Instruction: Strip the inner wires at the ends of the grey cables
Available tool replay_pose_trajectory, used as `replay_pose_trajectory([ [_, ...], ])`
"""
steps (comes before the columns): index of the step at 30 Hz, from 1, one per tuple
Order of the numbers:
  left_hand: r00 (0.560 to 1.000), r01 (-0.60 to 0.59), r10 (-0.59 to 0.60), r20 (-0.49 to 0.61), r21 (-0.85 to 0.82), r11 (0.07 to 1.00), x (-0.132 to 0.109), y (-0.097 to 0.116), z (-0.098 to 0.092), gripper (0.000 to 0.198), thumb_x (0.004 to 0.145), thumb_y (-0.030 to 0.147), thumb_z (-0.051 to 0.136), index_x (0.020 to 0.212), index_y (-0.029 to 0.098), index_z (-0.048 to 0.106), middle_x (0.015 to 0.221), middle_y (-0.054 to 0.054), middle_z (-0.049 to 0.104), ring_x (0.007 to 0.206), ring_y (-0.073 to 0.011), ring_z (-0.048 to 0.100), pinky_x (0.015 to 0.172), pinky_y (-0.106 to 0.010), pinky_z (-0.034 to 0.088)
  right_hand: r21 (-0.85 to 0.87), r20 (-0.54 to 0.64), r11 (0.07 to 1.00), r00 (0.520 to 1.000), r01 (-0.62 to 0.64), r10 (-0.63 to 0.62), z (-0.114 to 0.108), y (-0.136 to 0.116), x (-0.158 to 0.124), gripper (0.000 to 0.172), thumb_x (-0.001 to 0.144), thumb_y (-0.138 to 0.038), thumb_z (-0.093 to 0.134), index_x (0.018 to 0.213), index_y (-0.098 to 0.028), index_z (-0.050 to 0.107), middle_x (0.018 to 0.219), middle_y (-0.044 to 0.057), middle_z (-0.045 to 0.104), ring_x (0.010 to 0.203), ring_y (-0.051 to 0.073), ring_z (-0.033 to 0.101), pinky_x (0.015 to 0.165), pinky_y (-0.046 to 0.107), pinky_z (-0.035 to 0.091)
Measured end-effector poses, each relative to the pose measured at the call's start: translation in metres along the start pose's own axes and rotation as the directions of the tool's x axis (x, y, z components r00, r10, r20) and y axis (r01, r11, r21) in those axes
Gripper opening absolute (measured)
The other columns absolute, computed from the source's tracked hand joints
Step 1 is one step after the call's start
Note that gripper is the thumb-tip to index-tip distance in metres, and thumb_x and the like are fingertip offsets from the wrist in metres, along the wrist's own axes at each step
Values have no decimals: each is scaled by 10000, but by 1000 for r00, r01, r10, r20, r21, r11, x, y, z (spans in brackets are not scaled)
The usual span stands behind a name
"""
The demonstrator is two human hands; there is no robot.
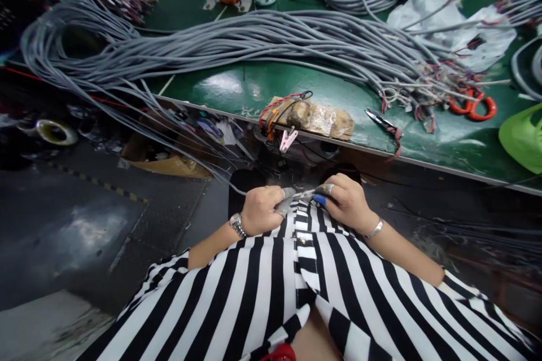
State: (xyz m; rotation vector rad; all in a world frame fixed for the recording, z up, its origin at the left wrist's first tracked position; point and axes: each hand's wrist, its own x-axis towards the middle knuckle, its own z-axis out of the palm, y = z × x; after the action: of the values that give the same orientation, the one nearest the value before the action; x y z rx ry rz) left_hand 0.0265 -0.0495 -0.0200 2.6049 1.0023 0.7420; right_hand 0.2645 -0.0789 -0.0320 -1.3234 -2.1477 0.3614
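Observation:
In the head view, my left hand [263,210] is closed on a grey cable [220,176] that runs down from the large bundle of grey cables [237,39] on the table. My right hand [346,203] is closed in a pinch on the thin, pale end of the same cable [305,194], just right of my left hand. Both hands are low in front of my striped shirt, below the table edge. Grey coverings sit on the left fingertips; the right ones have grey and blue coverings.
On the green table [220,87] lie a taped cardboard piece [330,120] with a pink clip [288,140], small cutters [383,121], red-handled scissors [480,106] and a plastic bag [449,22]. A green object [523,138] is at the right edge. An open carton [169,164] stands below.

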Motion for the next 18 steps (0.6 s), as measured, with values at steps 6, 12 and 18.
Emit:
replay_pose_trajectory([
  [6, 997, -5, 11, 73, -80, 997, 0, -4, 1, 188, 813, 222, 516, 658, 171, 611, 541, 2, 546, 526, -109, 518, 537, -234, 385, 106, -51, 957, 960, -268, 275, 14, -4, 1, 174, 867, -300, 510, 743, -197, 576, 701, 27, 556, 653, 156, 511, 597, 279, 392],
  [12, 990, 114, -98, 101, -164, 980, -2, -8, 3, 203, 833, 273, 530, 736, 163, 670, 579, -18, 598, 558, -109, 558, 561, -218, 410, 78, -43, 981, 983, -175, 179, 16, -2, 3, 193, 857, -326, 515, 745, -187, 589, 750, 48, 580, 709, 170, 515, 652, 293, 389],
  [18, 963, 134, -7, 269, -455, 881, -3, -7, 1, 220, 835, 329, 570, 905, 168, 702, 716, -43, 680, 652, -120, 627, 631, -205, 461, 489, -262, 681, 653, -545, 711, 28, 35, 11, 302, 857, -437, 477, 687, -190, 522, 593, -18, 504, 568, 126, 440, 554, 257, 372],
])
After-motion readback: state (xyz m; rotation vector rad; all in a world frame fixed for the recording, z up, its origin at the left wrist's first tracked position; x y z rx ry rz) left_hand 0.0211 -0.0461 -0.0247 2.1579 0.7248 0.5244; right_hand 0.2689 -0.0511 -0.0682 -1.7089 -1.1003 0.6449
